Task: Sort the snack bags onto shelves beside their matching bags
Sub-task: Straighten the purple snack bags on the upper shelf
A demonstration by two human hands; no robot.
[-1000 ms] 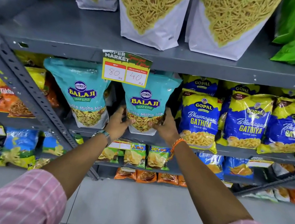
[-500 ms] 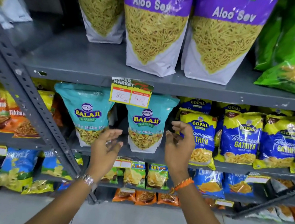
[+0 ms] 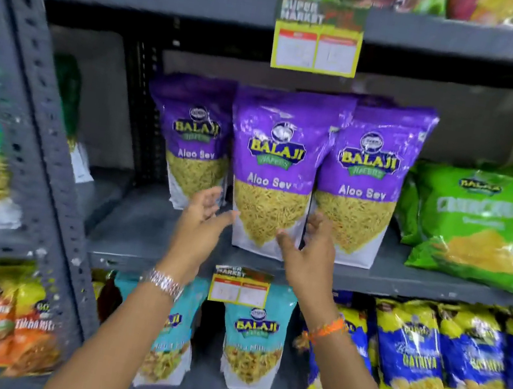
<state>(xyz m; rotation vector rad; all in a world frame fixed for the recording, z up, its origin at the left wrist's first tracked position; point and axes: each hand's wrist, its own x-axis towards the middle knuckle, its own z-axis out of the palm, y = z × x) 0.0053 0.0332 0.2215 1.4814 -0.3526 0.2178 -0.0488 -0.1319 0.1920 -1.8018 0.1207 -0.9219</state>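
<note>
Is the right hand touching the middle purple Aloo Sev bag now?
Touching. In the head view the right hand has its thumb tip on the lower front of the middle Aloo Sev bag, with its fingers at the bag's right edge.

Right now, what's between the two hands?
In the head view, the middle purple Aloo Sev bag stands between the left hand and right hand.

Both hands are spread wide and hold nothing. The left hand (image 3: 201,219) and right hand (image 3: 308,249) sit low on each side of the middle purple bag (image 3: 274,170). Beyond the left hand, the gray shelf (image 3: 128,220) is bare. Beyond the right hand, another purple bag (image 3: 368,186) and a green bag (image 3: 480,228) block the way.
</note>
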